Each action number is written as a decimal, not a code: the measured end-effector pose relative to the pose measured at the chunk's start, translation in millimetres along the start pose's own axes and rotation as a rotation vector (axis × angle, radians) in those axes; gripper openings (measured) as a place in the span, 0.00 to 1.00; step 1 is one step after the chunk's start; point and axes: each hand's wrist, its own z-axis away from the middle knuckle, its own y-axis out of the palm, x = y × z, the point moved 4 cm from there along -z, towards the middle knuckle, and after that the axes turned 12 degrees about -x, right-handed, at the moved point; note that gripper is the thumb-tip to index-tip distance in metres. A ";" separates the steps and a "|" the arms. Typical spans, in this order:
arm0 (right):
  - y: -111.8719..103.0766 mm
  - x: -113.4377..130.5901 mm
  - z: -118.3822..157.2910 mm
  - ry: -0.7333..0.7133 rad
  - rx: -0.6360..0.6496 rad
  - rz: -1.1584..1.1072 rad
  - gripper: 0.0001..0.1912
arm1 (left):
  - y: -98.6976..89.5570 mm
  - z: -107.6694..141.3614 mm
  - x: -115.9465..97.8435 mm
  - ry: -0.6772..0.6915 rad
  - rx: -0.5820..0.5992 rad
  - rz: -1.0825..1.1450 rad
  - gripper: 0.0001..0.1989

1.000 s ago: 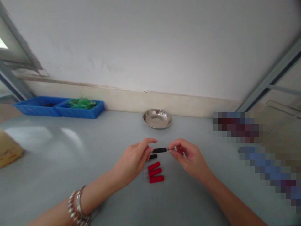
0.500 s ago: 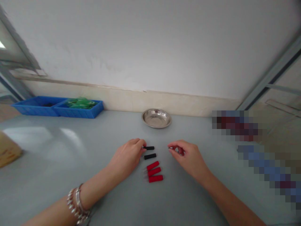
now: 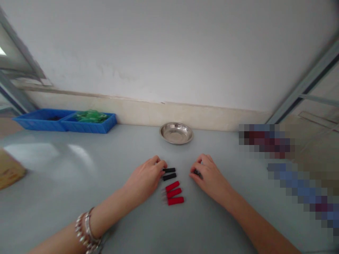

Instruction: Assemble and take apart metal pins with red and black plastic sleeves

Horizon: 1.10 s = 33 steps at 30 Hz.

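Note:
Two black-handled pieces lie at the middle of the grey table, one above the other. My left hand [image 3: 148, 174] pinches the left end of the upper black piece [image 3: 169, 170]; the lower black piece [image 3: 170, 176] lies just beneath it. Below them are three red-handled pieces, the top one [image 3: 172, 186], the middle one [image 3: 174, 193] and the bottom one [image 3: 176, 201], with thin pale tips pointing left. To the right, my right hand [image 3: 208, 173] is curled with its fingers closed round small dark pieces [image 3: 197, 172], too small to make out.
A round steel dish [image 3: 176, 133] stands near the wall. At the back left, a blue two-part tray [image 3: 87, 128] holds green material [image 3: 91, 116] and some dark bits. A yellowish object [image 3: 10, 169] sits at the left edge. Blurred blocks cover the right side.
The upper black piece has shifted slightly down towards the lower one, with my left hand still at its end. My right hand has curled lower, and dark pieces now show under its fingers.

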 end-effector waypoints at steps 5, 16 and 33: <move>1.3 -0.3 0.2 -0.003 0.020 0.039 0.03 | -0.6 -0.2 -2.7 0.010 0.001 0.004 0.12; 1.5 0.0 0.4 -0.002 0.077 0.029 0.05 | 0.6 3.6 -5.6 0.060 0.031 0.011 0.12; -22.1 -15.4 -8.9 0.136 0.032 0.062 0.08 | -13.9 12.1 -34.2 0.278 0.107 0.112 0.10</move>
